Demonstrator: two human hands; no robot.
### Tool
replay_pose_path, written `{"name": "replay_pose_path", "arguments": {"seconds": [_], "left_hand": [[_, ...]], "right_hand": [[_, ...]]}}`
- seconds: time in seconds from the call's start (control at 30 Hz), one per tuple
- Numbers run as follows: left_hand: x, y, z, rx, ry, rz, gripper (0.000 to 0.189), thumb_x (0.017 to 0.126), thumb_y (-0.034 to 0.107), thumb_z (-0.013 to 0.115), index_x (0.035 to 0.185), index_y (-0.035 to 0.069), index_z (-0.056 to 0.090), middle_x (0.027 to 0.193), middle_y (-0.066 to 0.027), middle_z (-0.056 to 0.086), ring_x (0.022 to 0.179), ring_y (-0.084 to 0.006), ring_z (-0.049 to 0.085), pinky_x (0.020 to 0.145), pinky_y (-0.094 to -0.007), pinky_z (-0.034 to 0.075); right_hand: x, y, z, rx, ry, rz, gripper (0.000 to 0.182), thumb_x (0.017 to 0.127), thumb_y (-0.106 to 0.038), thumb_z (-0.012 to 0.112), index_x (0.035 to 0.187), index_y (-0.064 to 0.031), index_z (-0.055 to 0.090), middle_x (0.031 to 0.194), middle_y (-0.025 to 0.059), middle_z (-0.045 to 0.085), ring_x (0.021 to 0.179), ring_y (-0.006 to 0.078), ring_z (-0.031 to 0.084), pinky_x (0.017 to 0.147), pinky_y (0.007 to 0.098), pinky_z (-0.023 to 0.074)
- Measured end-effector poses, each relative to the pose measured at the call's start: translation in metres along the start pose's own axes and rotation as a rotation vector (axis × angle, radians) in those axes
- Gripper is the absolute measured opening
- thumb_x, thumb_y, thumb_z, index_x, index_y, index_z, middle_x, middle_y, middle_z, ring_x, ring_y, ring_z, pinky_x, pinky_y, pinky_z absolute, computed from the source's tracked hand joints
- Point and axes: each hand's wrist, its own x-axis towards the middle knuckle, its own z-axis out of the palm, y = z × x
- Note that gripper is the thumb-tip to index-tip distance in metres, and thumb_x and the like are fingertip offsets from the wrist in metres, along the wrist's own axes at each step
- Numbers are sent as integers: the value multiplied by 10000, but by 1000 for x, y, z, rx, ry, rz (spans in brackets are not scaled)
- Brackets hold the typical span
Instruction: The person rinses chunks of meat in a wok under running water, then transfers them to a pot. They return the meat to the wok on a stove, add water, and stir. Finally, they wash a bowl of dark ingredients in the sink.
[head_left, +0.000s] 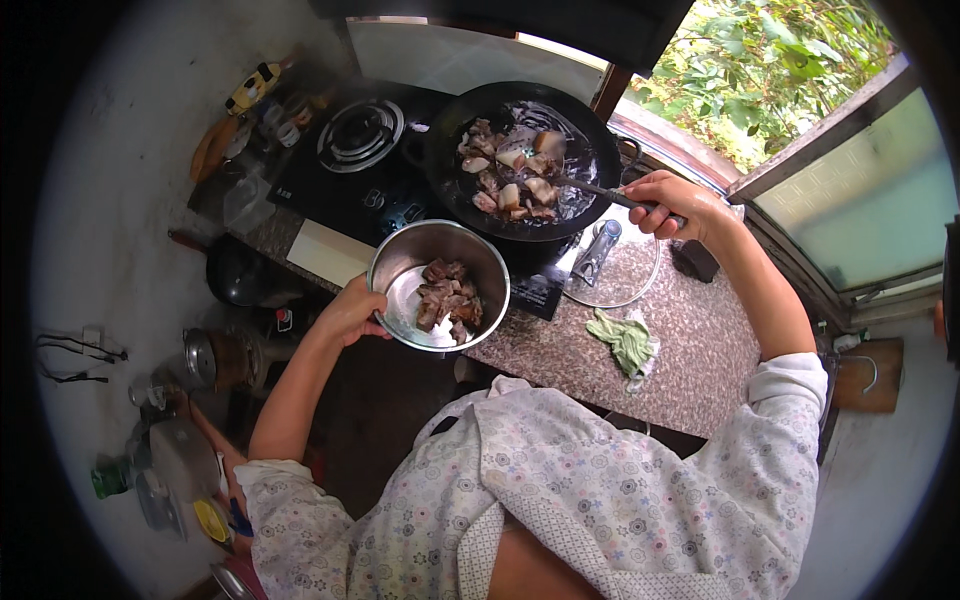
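Observation:
My left hand (355, 310) grips the rim of a stainless steel pot (390, 259), tilted so its inside shows. Browned meat pieces (448, 296) lie at the bottom of the pot. In my right hand (679, 204) is the dark handle of a cooking utensil (592, 187), whose working end reaches in among the food in a black wok (450, 191). Chunks of meat (510, 196), some with pale fat or skin, sit in the wok's middle. The wok rests over the right side of a black glass gas hob (322, 191). The steel pot is just in front of the wok.
A bare burner (361, 135) is at the hob's left. On the granite counter (555, 356) lie a glass lid (630, 262), a green cloth (624, 341) and a dark block (694, 260). Jars (289, 133) crowd the left corner. An open window frame (832, 127) borders the right.

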Motion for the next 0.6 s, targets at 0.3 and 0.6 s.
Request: {"name": "replay_pose_path", "arguments": {"seconds": [0.3,0.6], "left_hand": [[11,4,3,63,-8,-40,356,566,-3,431,920,-47,427,626,-109,531,445,-168,529,399,-257,480],[9,7,2,-11,-23,-36,372,561,-24,425,933,-41,421,630,-94,518,430,-162,517,382,-255,472]], "right_hand": [[-63,1,40,-263,-4,-128,327,829,-118,371,1139,-16,370,553,33,411,364,30,278,254,155,205],[-48,52,66,-1202,171,-705,441,771,-15,436,1195,-43,322,524,127,428,452,158,421,471,285,378]]}}
